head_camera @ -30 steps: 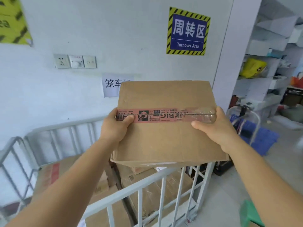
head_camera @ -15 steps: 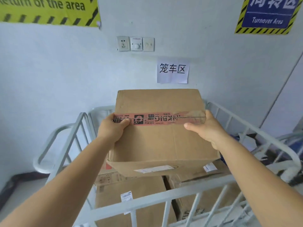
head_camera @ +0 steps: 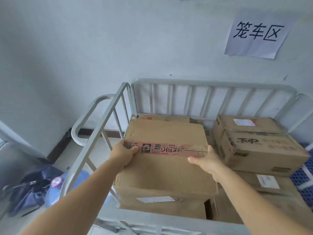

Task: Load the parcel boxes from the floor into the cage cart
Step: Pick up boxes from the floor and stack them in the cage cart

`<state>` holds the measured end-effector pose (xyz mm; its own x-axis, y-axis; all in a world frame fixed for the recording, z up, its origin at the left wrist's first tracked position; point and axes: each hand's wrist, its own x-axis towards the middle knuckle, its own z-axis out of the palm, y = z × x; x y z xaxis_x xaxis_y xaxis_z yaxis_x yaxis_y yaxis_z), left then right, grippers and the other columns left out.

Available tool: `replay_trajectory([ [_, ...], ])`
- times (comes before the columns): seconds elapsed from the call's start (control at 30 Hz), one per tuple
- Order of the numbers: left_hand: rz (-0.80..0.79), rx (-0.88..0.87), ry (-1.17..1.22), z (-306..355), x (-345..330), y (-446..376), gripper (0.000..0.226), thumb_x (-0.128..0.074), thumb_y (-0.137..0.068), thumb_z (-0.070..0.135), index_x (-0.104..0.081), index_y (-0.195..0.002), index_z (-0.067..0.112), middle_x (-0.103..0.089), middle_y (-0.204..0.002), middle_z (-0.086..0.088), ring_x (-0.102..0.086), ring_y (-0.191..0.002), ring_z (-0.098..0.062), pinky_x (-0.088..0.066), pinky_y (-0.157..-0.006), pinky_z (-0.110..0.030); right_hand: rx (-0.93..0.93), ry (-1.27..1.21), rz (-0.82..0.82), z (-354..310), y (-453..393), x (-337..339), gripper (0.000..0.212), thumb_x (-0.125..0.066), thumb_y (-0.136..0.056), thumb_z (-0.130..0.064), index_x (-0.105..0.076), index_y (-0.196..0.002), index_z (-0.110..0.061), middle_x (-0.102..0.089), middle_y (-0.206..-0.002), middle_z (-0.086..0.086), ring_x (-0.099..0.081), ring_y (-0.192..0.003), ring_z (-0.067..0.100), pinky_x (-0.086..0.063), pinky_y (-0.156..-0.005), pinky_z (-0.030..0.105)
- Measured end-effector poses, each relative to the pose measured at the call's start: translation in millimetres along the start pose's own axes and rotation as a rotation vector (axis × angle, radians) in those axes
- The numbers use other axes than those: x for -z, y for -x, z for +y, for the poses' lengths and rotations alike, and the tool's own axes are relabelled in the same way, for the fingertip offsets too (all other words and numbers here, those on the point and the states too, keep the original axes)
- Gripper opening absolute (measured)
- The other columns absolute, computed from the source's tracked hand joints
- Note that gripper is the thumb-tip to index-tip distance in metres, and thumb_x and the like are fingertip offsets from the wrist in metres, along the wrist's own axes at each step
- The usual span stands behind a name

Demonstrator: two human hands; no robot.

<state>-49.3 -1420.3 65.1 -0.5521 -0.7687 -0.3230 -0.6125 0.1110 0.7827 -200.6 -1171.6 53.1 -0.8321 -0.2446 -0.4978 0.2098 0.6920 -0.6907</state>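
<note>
Both hands grip a plain cardboard box [head_camera: 162,168] inside the grey steel-barred cart [head_camera: 108,122]: left hand [head_camera: 122,154] and right hand [head_camera: 207,161] with thumbs pressed on its glossy pink tape [head_camera: 166,149], fingers hidden beneath.

Bare forearms, no sleeves, gloves or jewellery.

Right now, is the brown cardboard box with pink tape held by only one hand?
No: the left hand and right hand both grip the brown cardboard box with pink tape, one per side.
</note>
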Motion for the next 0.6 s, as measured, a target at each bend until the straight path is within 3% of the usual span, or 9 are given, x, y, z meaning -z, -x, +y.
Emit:
replay_trajectory([
  [0.07, -0.006, 0.06, -0.049, -17.3, -7.9, -12.0, 0.031, -0.071, -0.085, 0.031, -0.059, -0.11, 0.019, -0.064, -0.102, -0.002, -0.059, -0.09, -0.022, -0.049, -0.077, -0.032, -0.053, 0.015, -0.055, 11.1, -18.3, -17.9, 0.101, -0.086, -0.069, -0.038, -0.026, -0.149, -0.019, -0.05, -0.14, 0.006, -0.05, -0.124, 0.027, -0.044, -0.097, 0.039],
  [0.3, -0.055, 0.257, -0.107, -79.9, -25.1, -44.3, 0.028, -0.072, -0.084, 0.023, -0.059, -0.108, 0.016, -0.064, -0.107, -0.005, -0.059, -0.094, -0.024, -0.05, -0.083, -0.034, -0.193, 0.07, -0.184, 39.5, -61.0, -75.0, 0.105, -0.085, -0.071, -0.033, -0.019, -0.153, -0.021, -0.046, -0.146, 0.006, -0.048, -0.129, 0.028, -0.042, -0.106, 0.045],
  [0.4, -0.082, 0.29, -0.136, -101.1, -31.8, -59.6, 0.037, -0.073, -0.082, 0.024, -0.057, -0.114, 0.015, -0.064, -0.105, -0.004, -0.06, -0.097, -0.025, -0.049, -0.083, -0.033, -0.244, 0.099, -0.187, 50.1, -75.0, -100.1, 0.098, -0.082, -0.075, -0.026, -0.02, -0.151, -0.022, -0.05, -0.142, 0.007, -0.052, -0.123, 0.028, -0.045, -0.103, 0.046],
  [0.5, -0.126, 0.309, -0.161, -118.0, -38.1, -77.2, 0.033, -0.07, -0.084, 0.021, -0.055, -0.113, 0.014, -0.062, -0.099, -0.001, -0.058, -0.091, -0.022, -0.044, -0.076, -0.03, -0.296, 0.103, -0.166, 59.3, -83.8, -123.3, 0.091, -0.078, -0.079, -0.015, -0.022, -0.151, -0.019, -0.052, -0.137, 0.009, -0.053, -0.119, 0.028, -0.046, -0.096, 0.039],
  [0.6, -0.152, 0.343, -0.2, -134.0, -41.7, -92.6, 0.031, -0.071, -0.082, 0.021, -0.054, -0.107, 0.014, -0.063, -0.1, -0.003, -0.059, -0.092, -0.024, -0.049, -0.082, -0.034, -0.317, 0.108, -0.144, 66.3, -90.9, -143.9, 0.087, -0.074, -0.082, -0.01, -0.022, -0.151, -0.019, -0.053, -0.135, 0.01, -0.056, -0.114, 0.028, -0.047, -0.089, 0.037],
])
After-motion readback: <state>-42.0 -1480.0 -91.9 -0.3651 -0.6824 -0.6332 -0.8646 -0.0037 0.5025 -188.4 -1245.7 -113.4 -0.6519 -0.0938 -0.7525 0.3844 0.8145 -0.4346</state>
